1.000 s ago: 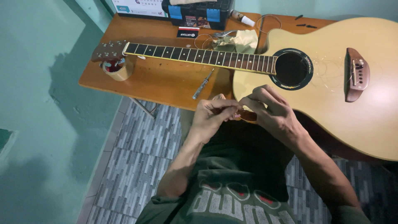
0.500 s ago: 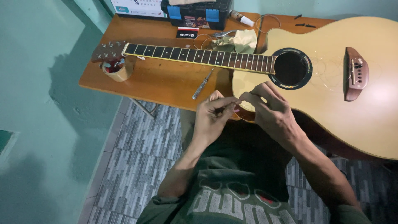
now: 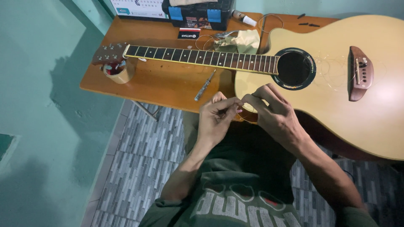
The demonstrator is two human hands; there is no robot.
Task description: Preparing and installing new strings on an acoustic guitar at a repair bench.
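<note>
Guitar string [image 3: 246, 119], seemingly pinched between left hand [image 3: 216, 120], right hand [image 3: 273, 113], guitar [image 3: 336, 84] behind.

A small flat black packet [image 3: 189, 33] with a red strip lies on the wooden table [image 3: 168, 84] beside the guitar neck [image 3: 202, 58]. Behind it stands a black toolbox [image 3: 198, 12] with 2 blue latches and a coloured label; left of that, a white printed sheet [image 3: 136, 7].
</note>
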